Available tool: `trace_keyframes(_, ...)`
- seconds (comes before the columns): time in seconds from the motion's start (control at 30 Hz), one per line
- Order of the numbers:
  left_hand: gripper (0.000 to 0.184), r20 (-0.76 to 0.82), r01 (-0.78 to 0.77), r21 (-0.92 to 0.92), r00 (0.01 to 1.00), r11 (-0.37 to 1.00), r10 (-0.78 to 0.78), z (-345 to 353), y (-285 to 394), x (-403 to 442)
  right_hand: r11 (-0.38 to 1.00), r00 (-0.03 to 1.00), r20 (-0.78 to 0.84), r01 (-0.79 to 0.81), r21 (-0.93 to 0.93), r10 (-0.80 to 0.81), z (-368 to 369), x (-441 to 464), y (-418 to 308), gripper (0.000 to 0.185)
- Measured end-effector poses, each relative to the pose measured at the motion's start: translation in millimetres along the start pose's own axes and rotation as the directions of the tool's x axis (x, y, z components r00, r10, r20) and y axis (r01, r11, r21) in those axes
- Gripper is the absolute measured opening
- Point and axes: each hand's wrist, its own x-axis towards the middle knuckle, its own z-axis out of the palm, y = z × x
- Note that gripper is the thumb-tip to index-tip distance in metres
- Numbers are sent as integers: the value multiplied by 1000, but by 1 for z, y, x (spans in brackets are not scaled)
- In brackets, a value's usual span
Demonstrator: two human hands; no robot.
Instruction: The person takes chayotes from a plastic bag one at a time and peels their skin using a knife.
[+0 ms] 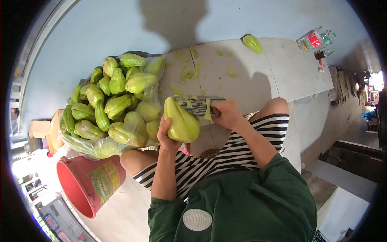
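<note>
A pale green chayote point(184, 124), partly peeled, is gripped in my left hand point(164, 133), fingers wrapped around its lower left side. My right hand point(229, 115) is closed around the handle of a broad-bladed knife point(197, 106). The blade lies against or just beside the chayote's upper right side; exact contact is hard to see. Bits of green peel cling to the shiny blade, which mirrors my striped shorts. On the tiles beyond the knife, several peel scraps point(231, 73) are scattered.
To my left, a clear plastic bag point(96, 150) bulges with several whole chayotes point(117, 82). A red bucket point(74, 183) lies tilted near my left knee. One chayote point(252, 43) rests by the wall, with plastic bottles point(314, 39) further right. A cardboard box point(54, 131) stands behind the bag.
</note>
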Motion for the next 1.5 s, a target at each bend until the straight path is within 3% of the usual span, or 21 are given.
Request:
trace_keyframes(0.07, 65, -42, -6, 38, 999, 999, 8, 5, 3, 1, 998, 981, 193, 26, -58, -15, -18, -5, -26, 26)
trace_keyframes(0.1, 67, -6, 3, 7, 1000, 1000, -3, 12, 6, 4, 998, 980, 199, 34, -59, -21, -27, -3, -35, 26)
trace_keyframes(0.17, 70, 54, 28, -12, 998, 1000, -28, 10, 8, 5, 978, 955, 213, 196, 66, -206, -35, -6, -50, 25)
trace_keyframes(0.3, 70, -22, 35, 3, 999, 999, -34, 11, 10, 0, 981, 963, 184, 194, 27, -196, -30, -5, -48, 24)
trace_keyframes(0.37, 69, -110, 48, -3, 993, 999, -48, 5, 6, -2, 998, 976, 208, 64, 5, -64, -16, -1, -28, 23)
trace_keyframes(0.5, 68, -20, 26, 54, 999, 998, -25, 12, 5, 0, 995, 991, 122, 59, -75, -50, -16, 2, -20, 23)
trace_keyframes(0.6, 71, -4, 30, 34, 1000, 999, -30, 12, 7, 2, 997, 975, 219, 59, -56, -46, -33, -10, -39, 23)
trace_keyframes(0.67, 71, -3, 55, 14, 999, 998, -55, 12, 11, 5, 984, 961, 214, 169, 47, -176, -38, -15, -46, 24)
trace_keyframes(0.77, 71, 46, 12, 65, 999, 998, -15, 14, 12, 5, 996, 975, 206, 83, 40, -89, -29, -9, -40, 24)
trace_keyframes(0.8, 71, -28, 5, 41, 1000, 999, -3, 11, 11, 2, 999, 980, 199, 14, 33, -21, -24, -8, -34, 24)
trace_keyframes(0.83, 72, -99, -6, 19, 995, 1000, 8, 9, 11, 0, 999, 981, 194, 14, 30, -20, -18, -8, -25, 24)
trace_keyframes(0.93, 73, -16, -16, 10, 1000, 1000, 16, 11, 15, 2, 996, 990, 137, 20, -85, -8, -17, -1, -18, 24)
trace_keyframes(1.03, 73, -17, -28, 17, 999, 999, 28, 2, 12, 1, 999, 969, 245, -15, -34, 23, -26, -5, -33, 24)
trace_keyframes(1.1, 74, -47, -15, 41, 999, 999, 17, -2, 10, -3, 990, 979, 153, 138, -36, -132, -23, -9, -38, 24)
trace_keyframes(1.13, 74, -46, -13, 45, 999, 999, 15, -1, 10, -4, 990, 980, 149, 136, -34, -130, -17, -6, -30, 24)
trace_keyframes(1.2, 74, -41, 49, 14, 998, 999, -49, 4, 10, -4, 997, 990, 119, -72, -15, 73, -3, 2, -7, 25)
trace_keyframes(1.3, 71, -13, 13, 8, 1000, 1000, -13, 12, 12, -3, 989, 994, 108, -8, -147, 24, -1, -1, -1, 27)
trace_keyframes(1.43, 72, -51, 21, 15, 999, 1000, -20, 6, 11, -2, 997, 983, 183, -8, -71, 21, -12, -1, -30, 22)
trace_keyframes(1.5, 73, -16, 31, 0, 999, 1000, -31, 10, 13, -4, 1000, 996, 87, 10, 21, -12, -5, 0, -24, 18)
